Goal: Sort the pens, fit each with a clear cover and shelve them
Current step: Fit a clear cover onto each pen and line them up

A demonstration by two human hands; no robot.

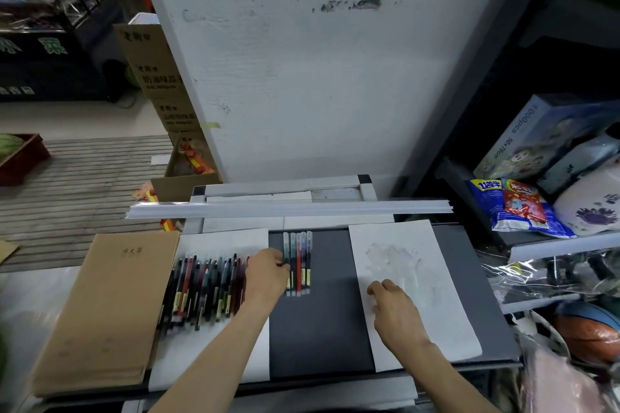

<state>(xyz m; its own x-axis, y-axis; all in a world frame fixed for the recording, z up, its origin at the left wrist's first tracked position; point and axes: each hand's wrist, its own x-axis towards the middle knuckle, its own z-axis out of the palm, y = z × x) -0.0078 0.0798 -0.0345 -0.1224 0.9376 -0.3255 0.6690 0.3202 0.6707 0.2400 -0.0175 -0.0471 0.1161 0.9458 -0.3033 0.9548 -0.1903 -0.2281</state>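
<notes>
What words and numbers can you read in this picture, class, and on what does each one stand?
"1000pcs": puzzle box, right shelf.
"50x70cm": same box.
"奶油味瓜子": cardboard carton by the wall, last character partly hidden.
Too blurred or small to read: brown notebook, snack bag, pen labels, green shop sign, the carton's other print.

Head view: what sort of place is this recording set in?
Probably a small general shop or its stockroom: a boxed puzzle and snack bag on the shelf at right, stacked cardboard cartons at left, a pile of pens.
</notes>
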